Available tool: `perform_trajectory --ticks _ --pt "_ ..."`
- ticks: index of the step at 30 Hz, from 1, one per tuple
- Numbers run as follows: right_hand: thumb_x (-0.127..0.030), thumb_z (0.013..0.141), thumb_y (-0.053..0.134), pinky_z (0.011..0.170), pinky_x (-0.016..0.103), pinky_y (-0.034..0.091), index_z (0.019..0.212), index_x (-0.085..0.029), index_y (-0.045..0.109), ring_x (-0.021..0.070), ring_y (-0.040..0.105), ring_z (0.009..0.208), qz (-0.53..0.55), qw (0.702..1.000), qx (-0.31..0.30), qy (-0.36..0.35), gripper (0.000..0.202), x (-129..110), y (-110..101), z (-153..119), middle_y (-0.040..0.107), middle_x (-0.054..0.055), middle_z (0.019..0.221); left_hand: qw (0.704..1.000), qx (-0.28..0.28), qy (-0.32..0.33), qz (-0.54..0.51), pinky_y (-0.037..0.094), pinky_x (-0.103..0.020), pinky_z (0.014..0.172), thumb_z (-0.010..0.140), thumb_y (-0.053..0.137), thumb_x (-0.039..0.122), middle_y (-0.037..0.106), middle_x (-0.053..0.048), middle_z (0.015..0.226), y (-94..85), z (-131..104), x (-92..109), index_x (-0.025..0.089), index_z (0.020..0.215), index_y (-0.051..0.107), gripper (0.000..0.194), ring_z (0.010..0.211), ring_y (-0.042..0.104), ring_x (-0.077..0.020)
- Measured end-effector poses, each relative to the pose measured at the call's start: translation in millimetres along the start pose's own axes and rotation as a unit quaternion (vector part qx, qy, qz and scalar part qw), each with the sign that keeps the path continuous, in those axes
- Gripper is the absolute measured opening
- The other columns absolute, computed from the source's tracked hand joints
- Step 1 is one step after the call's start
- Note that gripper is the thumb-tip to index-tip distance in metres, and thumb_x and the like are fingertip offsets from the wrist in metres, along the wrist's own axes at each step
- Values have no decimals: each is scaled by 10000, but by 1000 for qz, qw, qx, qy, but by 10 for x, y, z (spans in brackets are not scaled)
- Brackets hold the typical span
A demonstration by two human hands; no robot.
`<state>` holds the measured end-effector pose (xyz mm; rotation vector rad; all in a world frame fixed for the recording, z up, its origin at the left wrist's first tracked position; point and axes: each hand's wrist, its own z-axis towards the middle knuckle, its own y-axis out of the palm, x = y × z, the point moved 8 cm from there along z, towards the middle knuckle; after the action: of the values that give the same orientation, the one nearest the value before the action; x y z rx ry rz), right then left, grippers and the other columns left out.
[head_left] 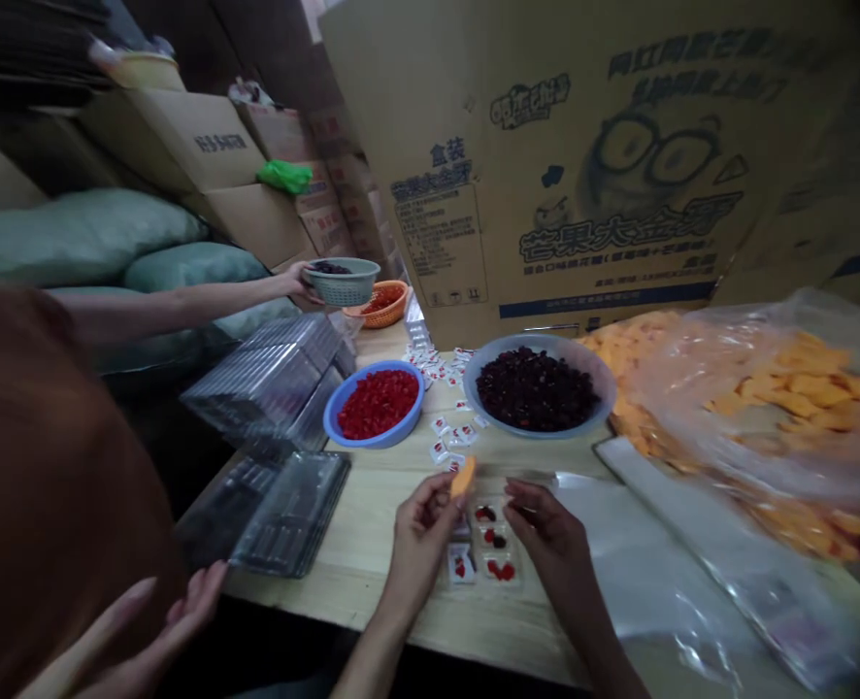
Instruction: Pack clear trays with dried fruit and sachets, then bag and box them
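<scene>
My left hand (pixel 422 524) pinches an orange piece (pixel 463 478) above the left side of a clear compartment tray (pixel 495 553). Red and dark pieces lie in several of the tray's compartments. Over the tray's right edge is my right hand (pixel 552 519), its fingers curled close together; what they hold, if anything, is too small to tell. A small white packet (pixel 461 563) with a red print lies at the tray's left side. Beyond the hands stand a blue bowl of red pieces (pixel 378 403) and a bowl of dark pieces (pixel 538 388).
At left, a person's hand (pixel 303 282) holds a green basket (pixel 343 282); another open hand (pixel 189 607) is near the table edge. Stacked clear trays (pixel 291 510), scattered packets (pixel 441 367), an orange basket (pixel 382 303), bagged orange pieces (pixel 801 388) and a large carton (pixel 582 175) surround the workspace.
</scene>
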<state>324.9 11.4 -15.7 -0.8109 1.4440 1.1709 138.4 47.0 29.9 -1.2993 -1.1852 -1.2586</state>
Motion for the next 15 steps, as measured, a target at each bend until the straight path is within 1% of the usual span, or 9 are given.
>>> perform_trajectory --ticks 2,4,7,9,11,13,15 --pt "-430 772 783 853 399 608 1013 -248 737 249 712 942 -26 1000 13 2 305 50 -116 -29 736 75 1065 999 39 16 21 485 -235 697 781 770 422 659 -16 780 -301 42 68 159 1101 698 420 703 583 -124" --pt "-452 759 788 849 401 610 925 -244 750 257 716 925 -40 999 16 6 269 104 -181 -76 745 75 1023 997 67 23 41 495 -246 714 786 763 434 682 -30 819 -581 48 100 156 1103 698 427 715 589 -128" --pt "-475 773 772 811 392 614 900 -248 755 254 720 878 -44 999 -6 9 260 148 -136 -171 747 62 960 994 87 33 54 500 -250 720 787 762 437 697 -36 856 -896 36 78 158 1108 700 430 730 594 -130" --pt "-482 795 750 811 386 609 903 -250 757 253 718 886 -49 998 -25 10 256 153 -73 -233 746 57 953 993 96 40 54 503 -257 730 788 759 435 709 -47 919 -1038 41 29 159 1118 701 434 756 604 -136" --pt "-494 797 743 797 384 605 894 -243 760 255 716 873 -59 998 -34 16 270 154 -54 -278 749 60 935 992 110 39 49 505 -265 734 792 753 440 715 -68 989 -1145 59 -27 149 1123 700 444 773 612 -142" --pt "-510 783 749 778 385 599 885 -230 761 258 711 845 -73 997 -28 27 297 152 -106 -305 754 68 908 990 125 37 49 503 -270 731 795 746 446 717 -83 1006 -1216 80 -61 134 1127 696 459 777 615 -147" --pt "-517 774 755 779 387 589 899 -222 760 262 703 844 -82 996 -16 39 321 145 -204 -318 757 74 903 988 128 45 70 497 -272 730 803 734 451 718 -78 963 -1228 98 -59 128 1131 693 462 768 614 -150"
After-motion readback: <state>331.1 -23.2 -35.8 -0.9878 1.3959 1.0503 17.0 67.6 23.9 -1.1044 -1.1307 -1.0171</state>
